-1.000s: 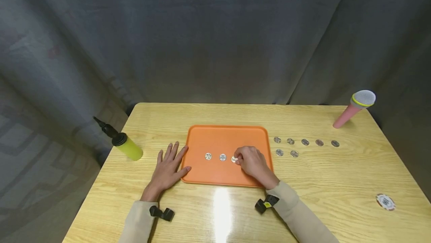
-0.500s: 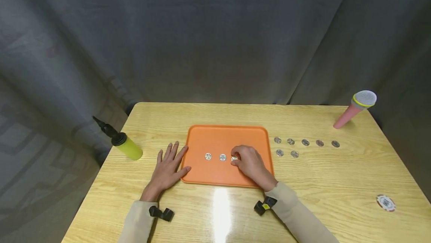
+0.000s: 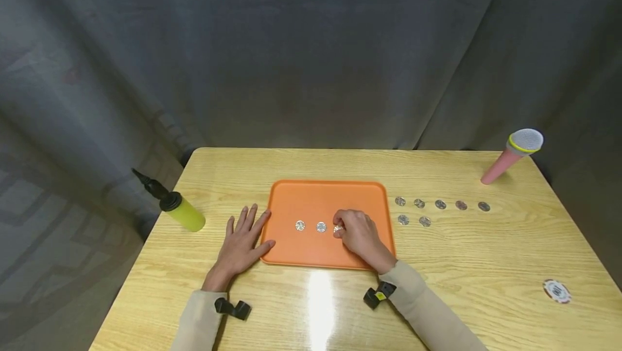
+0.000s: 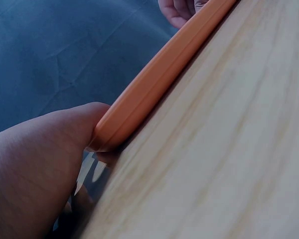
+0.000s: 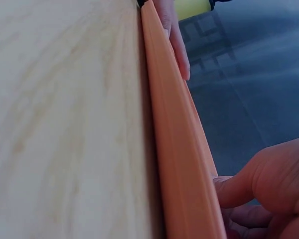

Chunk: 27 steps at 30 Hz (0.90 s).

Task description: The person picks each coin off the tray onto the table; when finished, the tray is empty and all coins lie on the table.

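Observation:
On the orange tray point(image 3: 316, 259) lie two shiny silver coins, the left coin point(image 3: 300, 225) and the middle coin point(image 3: 321, 227). A third coin point(image 3: 337, 229) is in line with them, partly hidden by my right hand point(image 3: 360, 236). That hand's thumb and index finger hold this coin at its edges, close over the tray floor. My left hand point(image 3: 241, 245) lies spread at the tray's left side, its index fingertip and thumb on the rim. In the left wrist view, the thumb point(image 4: 65, 129) meets the tray's corner. The right wrist view hides the coin behind the tray wall.
Right of the tray, several coins point(image 3: 440, 204) lie in two rows on the wooden table point(image 3: 476, 264). A pink toy microphone point(image 3: 502, 164) stands at the back right. A poker chip point(image 3: 556, 291) lies front right, and a yellow hand pump point(image 3: 187, 214) with black nozzle stands left.
My right hand has shifted slightly left; its thumb and index finger have moved from the coin's right side to either side of it. The left hand stays put.

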### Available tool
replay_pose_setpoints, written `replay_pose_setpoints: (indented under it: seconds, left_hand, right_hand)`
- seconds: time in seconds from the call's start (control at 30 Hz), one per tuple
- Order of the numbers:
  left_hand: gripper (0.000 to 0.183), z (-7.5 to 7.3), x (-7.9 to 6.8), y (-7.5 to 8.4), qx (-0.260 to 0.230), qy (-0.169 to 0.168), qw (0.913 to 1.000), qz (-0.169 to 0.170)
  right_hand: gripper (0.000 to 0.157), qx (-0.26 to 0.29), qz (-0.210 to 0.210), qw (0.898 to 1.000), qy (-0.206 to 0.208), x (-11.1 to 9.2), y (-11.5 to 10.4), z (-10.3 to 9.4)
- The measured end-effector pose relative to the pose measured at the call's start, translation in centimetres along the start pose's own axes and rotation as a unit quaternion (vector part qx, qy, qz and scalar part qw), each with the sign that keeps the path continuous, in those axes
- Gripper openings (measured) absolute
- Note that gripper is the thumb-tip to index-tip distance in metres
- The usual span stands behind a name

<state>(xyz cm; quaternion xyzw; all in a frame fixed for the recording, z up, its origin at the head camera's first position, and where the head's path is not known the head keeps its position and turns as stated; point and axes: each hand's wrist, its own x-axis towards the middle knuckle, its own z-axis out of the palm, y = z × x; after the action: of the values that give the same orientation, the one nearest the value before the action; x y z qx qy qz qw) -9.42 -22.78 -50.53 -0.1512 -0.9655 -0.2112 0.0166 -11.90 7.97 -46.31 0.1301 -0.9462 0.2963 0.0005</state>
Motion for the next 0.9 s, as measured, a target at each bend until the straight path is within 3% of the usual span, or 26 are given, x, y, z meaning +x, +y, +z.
replay_pose_setpoints:
  seconds: [0.33,0.73,0.9]
  left_hand:
    - [0.074,-0.08,-0.06,0.05,-0.007,-0.005,1.0,-0.004]
    - [0.074,0.0,-0.06,0.01,-0.007,-0.004,1.0,-0.002]
    - [0.075,-0.1,-0.05,0.1,-0.01,-0.003,0.9999,-0.001]
  right_hand:
    - [0.016,0.011,0.015,0.999,-0.032,0.11,0.15,-0.28]
    - [0.016,-0.008,0.028,0.999,-0.012,0.0,0.53,-0.46]
    - [0.021,-0.004,-0.004,1.0,0.008,-0.03,0.63,-0.43]
